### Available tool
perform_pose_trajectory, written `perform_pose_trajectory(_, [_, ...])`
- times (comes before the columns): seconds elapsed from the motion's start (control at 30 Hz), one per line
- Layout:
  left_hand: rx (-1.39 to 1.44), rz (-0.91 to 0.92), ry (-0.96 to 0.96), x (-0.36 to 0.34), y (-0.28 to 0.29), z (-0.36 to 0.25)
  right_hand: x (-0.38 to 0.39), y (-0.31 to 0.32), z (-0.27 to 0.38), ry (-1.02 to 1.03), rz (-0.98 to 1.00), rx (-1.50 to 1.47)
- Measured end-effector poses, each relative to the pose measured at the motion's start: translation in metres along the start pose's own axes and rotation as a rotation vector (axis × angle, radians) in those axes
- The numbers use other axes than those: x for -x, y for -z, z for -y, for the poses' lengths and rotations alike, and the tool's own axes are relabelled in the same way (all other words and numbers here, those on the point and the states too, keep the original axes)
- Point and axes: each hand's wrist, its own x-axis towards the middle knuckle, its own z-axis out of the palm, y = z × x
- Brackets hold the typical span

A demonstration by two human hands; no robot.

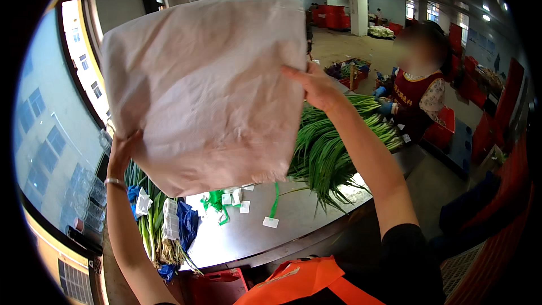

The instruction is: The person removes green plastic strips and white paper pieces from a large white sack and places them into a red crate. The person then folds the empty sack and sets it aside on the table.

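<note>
A pale pinkish cloth [209, 96] is raised in front of me, spread wide and hiding much of the view behind it. My left hand [125, 146] grips its lower left side, the fingers partly hidden at the cloth. On the right edge, higher up, my right hand [317, 86] pinches the fabric. Under the cloth stands a metal table [237, 243]. Long green onions [333, 147] lie heaped on its right part. At the left, bundled onions with roots [151, 229] rest beside blue plastic [187, 220] and a white wrap [170, 219].
Green tape with white tags [271, 222] lies on the tabletop. A co-worker [415, 93] in a dark red vest stands right, gloved hands at the onions. A red crate [217, 287] sits below the table's near edge. Windows [84, 62] line the left, with plastic bottles [90, 203] nearby.
</note>
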Motion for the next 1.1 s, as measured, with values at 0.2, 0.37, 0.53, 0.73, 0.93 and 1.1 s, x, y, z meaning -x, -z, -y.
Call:
perform_pose_trajectory(0.2, [0.039,-0.006,-0.081,0.078,0.007,0.103,0.037,0.021,-0.054,0.053,0.161,0.371])
perform_pose_trajectory(0.37, [0.010,-0.016,0.247,0.203,-0.054,0.134,0.120,0.050,-0.114,-0.284,0.204,0.600])
perform_pose_trajectory(0.53, [0.150,0.016,0.737,0.289,-0.095,0.180,0.172,0.074,-0.176,-0.481,0.211,0.476])
perform_pose_trajectory(0.73, [0.192,-0.074,0.843,0.332,-0.123,0.290,0.170,0.090,-0.292,-0.739,0.061,0.087])
perform_pose_trajectory(0.93, [0.118,-0.122,0.958,0.343,-0.135,0.300,0.226,0.103,-0.336,-0.951,-0.051,0.046])
perform_pose_trajectory(1.1, [-0.002,-0.238,0.959,0.346,-0.145,0.314,0.249,0.113,-0.371,-0.939,-0.156,0.143])
